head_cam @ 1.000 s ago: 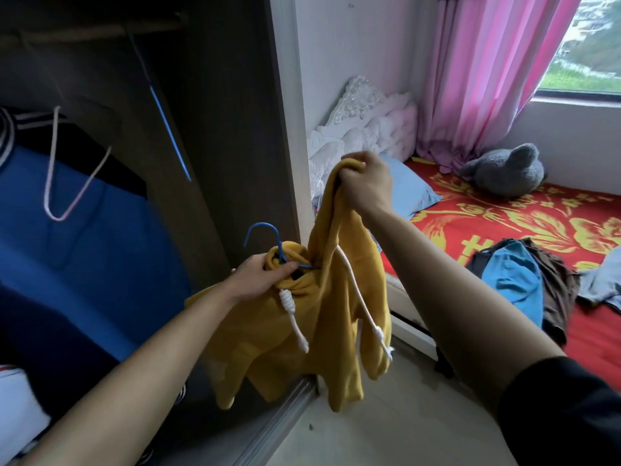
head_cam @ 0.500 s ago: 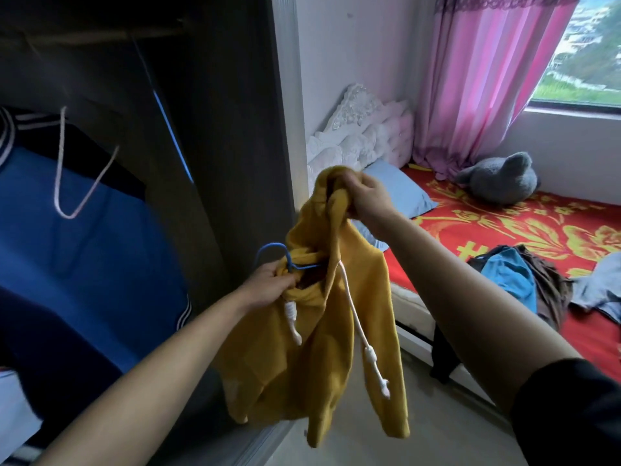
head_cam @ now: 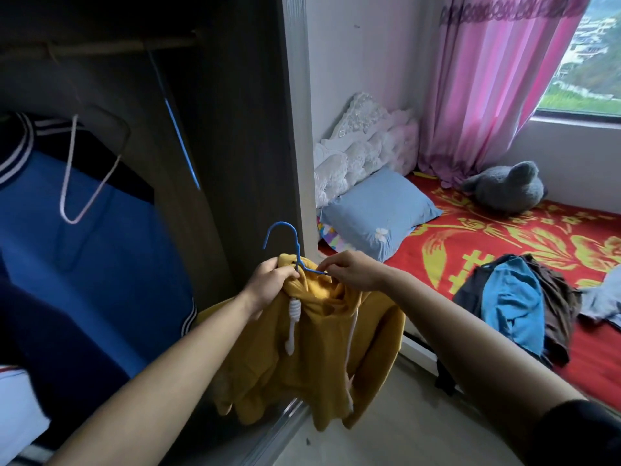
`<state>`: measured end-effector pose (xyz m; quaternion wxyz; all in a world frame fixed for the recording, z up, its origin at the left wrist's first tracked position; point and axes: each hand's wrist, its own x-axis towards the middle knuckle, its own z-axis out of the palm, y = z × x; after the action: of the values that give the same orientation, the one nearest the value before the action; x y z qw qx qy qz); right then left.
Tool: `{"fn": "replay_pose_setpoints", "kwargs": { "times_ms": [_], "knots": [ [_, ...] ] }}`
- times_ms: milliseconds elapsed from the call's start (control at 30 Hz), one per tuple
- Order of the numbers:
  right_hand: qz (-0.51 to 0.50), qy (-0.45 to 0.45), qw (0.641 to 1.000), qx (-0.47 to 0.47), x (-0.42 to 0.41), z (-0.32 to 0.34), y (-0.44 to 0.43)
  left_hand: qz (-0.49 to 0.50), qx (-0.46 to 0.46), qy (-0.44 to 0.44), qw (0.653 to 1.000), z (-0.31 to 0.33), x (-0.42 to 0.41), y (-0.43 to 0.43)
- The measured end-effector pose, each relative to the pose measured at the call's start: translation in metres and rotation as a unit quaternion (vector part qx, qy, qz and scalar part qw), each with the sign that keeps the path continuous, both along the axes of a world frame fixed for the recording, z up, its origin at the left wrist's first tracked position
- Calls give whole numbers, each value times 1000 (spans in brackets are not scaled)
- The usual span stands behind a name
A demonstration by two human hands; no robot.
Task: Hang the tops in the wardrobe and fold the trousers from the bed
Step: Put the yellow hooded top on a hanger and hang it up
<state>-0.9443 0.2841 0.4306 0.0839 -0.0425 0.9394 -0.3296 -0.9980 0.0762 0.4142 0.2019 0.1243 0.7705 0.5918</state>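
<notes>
Two hands hold the yellow hoodie (head_cam: 312,348), which hangs in the air in front of the open wardrobe (head_cam: 141,105), near its right edge. Your left hand (head_cam: 268,284) is clenched round the collar and the stem of the blue hanger (head_cam: 285,237). Your right hand (head_cam: 353,270) pinches the hanger's wire arm where the hood bunches over it. That split looks like seating the collar: the left steadies, the right works cloth onto the wire. The hook stands free above your fists. The rail (head_cam: 111,47) runs high in the wardrobe's dark top, so you will likely need a clear lift. The open room seems to lie between the pale hanger (head_cam: 77,183), which hangs empty in front of a blue garment (head_cam: 84,247), and the side panel (head_cam: 248,146). Keep the sleeves off that panel's edge and the door track (head_cam: 282,425) below the hem. The bed (head_cam: 504,237) lies well apart on your right, with a pile of clothes (head_cam: 517,304) still on it.
</notes>
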Motion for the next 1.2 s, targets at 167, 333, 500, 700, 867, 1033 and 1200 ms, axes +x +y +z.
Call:
{"fn": "replay_pose_setpoints", "kwargs": {
  "times_ms": [167,333,500,700,867,1033,1200],
  "knots": [
    [17,27,999,11,-4,2,-2,107,-28,3,994,4,-3,2],
    [35,131,973,188,4,-22,-1,199,16,105,974,10,-13,2],
    [39,134,954,264,4,-27,9,159,-25,114,980,-9,-17,-3],
    [-11,208,970,123,1,-8,25,35,23,20,999,-8,-30,-41],
    [-45,283,945,160,-18,11,-6,-41,-201,132,970,6,-39,-52],
    [15,144,985,98,-39,50,-37,-40,-226,175,957,19,-58,-80],
    [73,31,996,-29,-56,84,-81,12,-229,166,959,41,-81,-106]
  ]
}}
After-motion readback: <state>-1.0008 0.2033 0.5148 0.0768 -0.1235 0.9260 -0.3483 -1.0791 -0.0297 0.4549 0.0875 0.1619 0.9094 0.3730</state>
